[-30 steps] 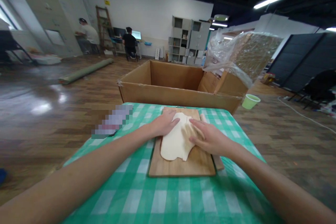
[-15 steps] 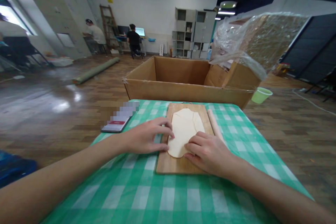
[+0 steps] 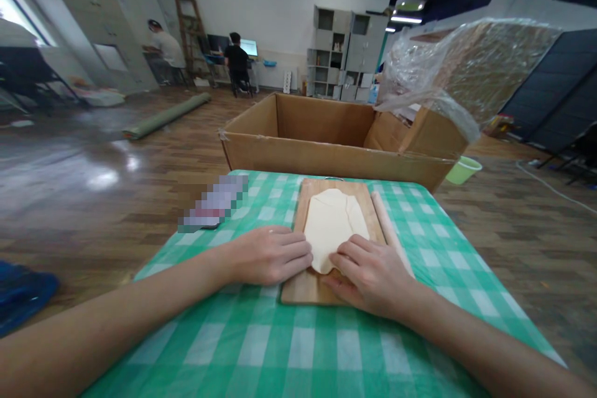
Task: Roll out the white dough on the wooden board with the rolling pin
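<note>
A pale, flat sheet of dough point(image 3: 333, 224) lies lengthwise on a wooden cutting board point(image 3: 298, 292), with a crease running down its right part. At its lower left edge, my left hand point(image 3: 275, 255) is closed, fingers pressed together against the dough; the fingertips are partly hidden. My right hand point(image 3: 368, 270) pinches the near right edge, with the thumb beneath. Between the two hands the dough's near edge looks slightly wavy. A light wooden rolling pin point(image 3: 389, 230) rests along the board's right side, partly behind my right hand.
A phone with a blurred screen point(image 3: 214, 202) lies on the green checked tablecloth point(image 3: 261, 348), at the left. Beyond the table stands a large open cardboard box point(image 3: 298, 152) with plastic wrap. A green bin point(image 3: 463, 170) is at the right. Other people sit farther back.
My left hand has gone from spread fingers to closed fingers at the dough's lower left edge, moving slightly nearer. My right hand stays at the near edge.
</note>
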Demonstrator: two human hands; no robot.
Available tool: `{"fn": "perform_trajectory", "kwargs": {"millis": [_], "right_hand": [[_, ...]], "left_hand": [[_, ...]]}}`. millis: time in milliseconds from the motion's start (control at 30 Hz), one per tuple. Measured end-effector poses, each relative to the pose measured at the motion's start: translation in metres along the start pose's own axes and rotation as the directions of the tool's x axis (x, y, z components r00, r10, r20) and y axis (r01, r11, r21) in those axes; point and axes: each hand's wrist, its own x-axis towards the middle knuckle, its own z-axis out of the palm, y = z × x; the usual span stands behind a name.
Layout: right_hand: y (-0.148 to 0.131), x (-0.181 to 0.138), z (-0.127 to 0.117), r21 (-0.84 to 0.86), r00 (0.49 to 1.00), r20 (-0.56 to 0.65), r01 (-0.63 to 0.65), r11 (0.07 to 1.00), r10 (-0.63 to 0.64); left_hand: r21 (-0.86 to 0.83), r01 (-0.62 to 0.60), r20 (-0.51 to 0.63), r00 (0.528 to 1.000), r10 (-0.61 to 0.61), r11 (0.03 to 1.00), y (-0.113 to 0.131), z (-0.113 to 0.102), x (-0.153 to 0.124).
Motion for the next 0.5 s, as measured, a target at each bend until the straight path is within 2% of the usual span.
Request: {"fn": "perform_trajectory", "kwargs": {"millis": [67, 100, 200, 333, 500], "right_hand": [[-0.002, 0.003, 0.001, 0.008, 1.0, -0.006, -0.014, 1.0, 0.015], [-0.003, 0.005, 0.003, 0.012, 1.0, -0.011, -0.013, 1.0, 0.013], [-0.005, 0.007, 0.007, 0.066, 0.998, -0.02, -0.054, 0.996, 0.055], [-0.005, 0.01, 0.008, 0.253, 0.969, 0.038, -0.245, 0.936, 0.244], [-0.002, 0.012, 0.009, 0.314, 0.947, 0.073, -0.32, 0.894, 0.314]], "left_hand": [[-0.002, -0.026, 0.025, 0.999, 0.026, 1.0, -0.003, 0.003, 0.005], [-0.021, 0.001, 0.026, 1.0, 0.0, 1.0, -0.003, 0.004, 0.007], [-0.164, 0.164, 0.01, 0.986, -0.165, 0.973, -0.001, 0.005, 0.011], [-0.421, 0.306, 0.085, 0.951, -0.299, 0.854, 0.005, 0.001, 0.011], [-0.573, 0.398, 0.139, 0.909, -0.394, 0.716, 0.007, 0.006, 0.013]]}}
